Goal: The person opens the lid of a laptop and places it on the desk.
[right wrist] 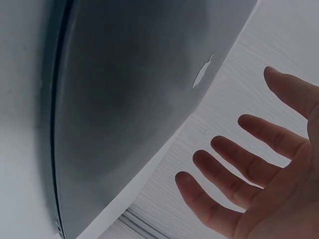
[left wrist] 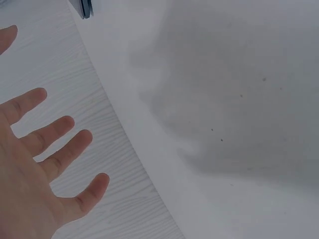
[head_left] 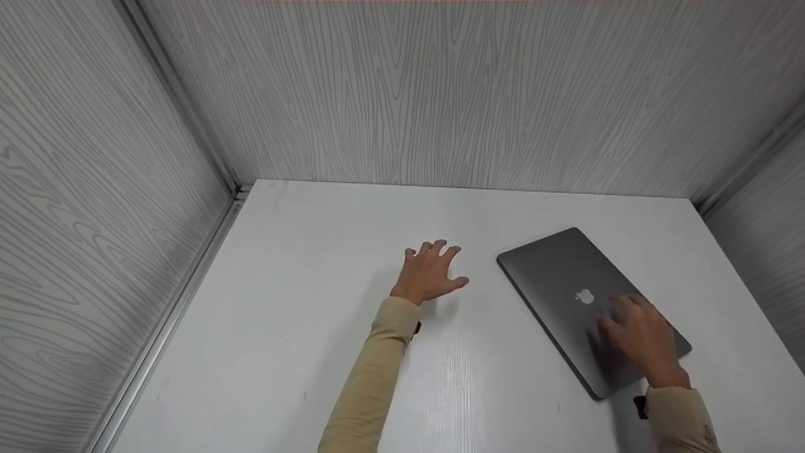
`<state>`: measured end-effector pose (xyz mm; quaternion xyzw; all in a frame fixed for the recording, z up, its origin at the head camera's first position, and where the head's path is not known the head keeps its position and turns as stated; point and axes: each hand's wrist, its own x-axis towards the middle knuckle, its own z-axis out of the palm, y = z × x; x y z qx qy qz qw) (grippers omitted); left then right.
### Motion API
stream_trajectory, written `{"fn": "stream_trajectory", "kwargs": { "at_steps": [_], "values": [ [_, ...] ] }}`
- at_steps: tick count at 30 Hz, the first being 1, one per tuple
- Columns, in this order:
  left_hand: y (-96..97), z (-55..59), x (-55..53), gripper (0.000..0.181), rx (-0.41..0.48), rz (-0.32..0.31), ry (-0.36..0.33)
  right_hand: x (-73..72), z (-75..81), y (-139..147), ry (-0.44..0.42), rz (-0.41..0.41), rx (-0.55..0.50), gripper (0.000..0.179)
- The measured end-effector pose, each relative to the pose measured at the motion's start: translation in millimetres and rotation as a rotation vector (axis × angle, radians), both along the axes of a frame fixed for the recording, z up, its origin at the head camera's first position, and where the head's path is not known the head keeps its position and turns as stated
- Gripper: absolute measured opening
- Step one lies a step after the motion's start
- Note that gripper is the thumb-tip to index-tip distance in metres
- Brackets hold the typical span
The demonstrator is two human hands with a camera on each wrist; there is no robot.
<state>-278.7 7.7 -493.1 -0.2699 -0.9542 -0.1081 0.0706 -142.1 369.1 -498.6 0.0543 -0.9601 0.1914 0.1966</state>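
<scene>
A closed dark grey laptop [head_left: 553, 270] with a pale apple logo lies at an angle on the right part of the white table. Over its near right part is my right hand [head_left: 644, 336], slightly blurred, its shadow falling on the lid. In the right wrist view that hand [right wrist: 264, 174] has its fingers spread and holds nothing, with the laptop lid [right wrist: 124, 109] beside it. To the left of the laptop, my left hand [head_left: 427, 274] hovers above the bare tabletop, fingers apart. The left wrist view shows the same hand [left wrist: 40, 164] with nothing in it.
The white table [head_left: 302, 264] meets a wood-grain panel [head_left: 409, 94] at the back. Similar panels rise on the left [head_left: 82, 220] and the right [head_left: 767, 239]. A metal rail [head_left: 182, 283] runs along the left table edge.
</scene>
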Motion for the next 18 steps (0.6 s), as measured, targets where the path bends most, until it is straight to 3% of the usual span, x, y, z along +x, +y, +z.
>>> {"fn": "stream_trajectory", "kwargs": {
  "at_steps": [8, 18],
  "values": [
    [15.1, 2.4, -6.5, 0.065, -0.020, -0.027, -0.014, 8.5, 2.8, 1, -0.168, -0.065, -0.018, 0.048],
    [36.2, 5.4, -10.6, 0.065, -0.060, -0.057, -0.058, 21.0, 4.5, 9, -0.242, -0.084, 0.005, 0.060]
  ]
}}
